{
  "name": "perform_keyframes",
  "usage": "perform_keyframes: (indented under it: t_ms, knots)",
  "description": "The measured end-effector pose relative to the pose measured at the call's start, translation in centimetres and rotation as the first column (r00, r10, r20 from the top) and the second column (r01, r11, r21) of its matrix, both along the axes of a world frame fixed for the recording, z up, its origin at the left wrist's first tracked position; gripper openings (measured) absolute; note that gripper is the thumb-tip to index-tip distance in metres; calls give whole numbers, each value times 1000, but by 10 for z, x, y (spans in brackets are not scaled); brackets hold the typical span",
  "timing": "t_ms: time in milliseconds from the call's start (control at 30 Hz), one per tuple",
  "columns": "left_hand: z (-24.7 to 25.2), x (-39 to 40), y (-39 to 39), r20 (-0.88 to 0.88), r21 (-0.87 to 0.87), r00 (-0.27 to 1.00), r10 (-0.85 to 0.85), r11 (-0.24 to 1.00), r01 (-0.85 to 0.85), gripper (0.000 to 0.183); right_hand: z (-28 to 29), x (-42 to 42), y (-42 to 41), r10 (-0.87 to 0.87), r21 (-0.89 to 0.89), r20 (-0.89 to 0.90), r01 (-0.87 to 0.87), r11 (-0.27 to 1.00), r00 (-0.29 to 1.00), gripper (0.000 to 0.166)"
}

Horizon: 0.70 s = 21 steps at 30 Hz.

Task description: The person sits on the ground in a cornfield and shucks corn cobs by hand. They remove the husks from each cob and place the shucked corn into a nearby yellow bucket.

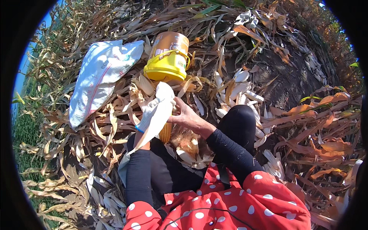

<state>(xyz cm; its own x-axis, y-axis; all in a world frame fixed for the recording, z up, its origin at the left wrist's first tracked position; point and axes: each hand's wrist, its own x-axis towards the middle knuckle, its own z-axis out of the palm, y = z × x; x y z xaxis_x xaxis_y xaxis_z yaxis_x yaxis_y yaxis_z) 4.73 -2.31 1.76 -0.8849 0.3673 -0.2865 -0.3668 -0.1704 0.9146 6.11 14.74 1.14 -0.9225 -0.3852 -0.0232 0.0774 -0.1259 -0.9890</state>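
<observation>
A corn ear (165, 132) with yellow kernels showing hangs between my hands, its pale husk (161, 110) peeled back and drawn up past them. My left hand (148, 112), in a white knit glove with a blue cuff, is closed on the husk, which hides most of its fingers. My bare right hand (186, 115) grips the upper part of the ear from the other side, thumb and fingers bent around it. Just beyond my hands, a yellow and brown plastic bucket (168, 57) lies on the dry leaves. Loose husks (188, 149) lie between my legs.
A white woven sack (100, 77) lies at the upper left on dry corn stalks. Pale husked pieces (240, 89), some perhaps ears in husk, are heaped beyond my right knee (241, 123). Bare soil (276, 77) shows at the upper right; brown stalks (325, 138) lie at the right.
</observation>
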Motion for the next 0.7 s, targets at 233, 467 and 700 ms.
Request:
perform_keyframes:
  t_ms: [233, 467, 700]
  knots:
    - [28, 8, 46, 135, -174, 979, -152, 969, 174, 41, 39, -48, 17, -144, -236, 256, 207, 949, 956, 35]
    - [18, 31, 97, 314, 450, 931, -188, 893, 28, 25, 38, -90, 65, -276, -300, 798, 750, 590, 536, 46]
    - [44, 140, 132, 288, 470, 939, -186, 882, 31, 25, 34, -95, 336, -876, -328, 432, 942, 69, 215, 45]
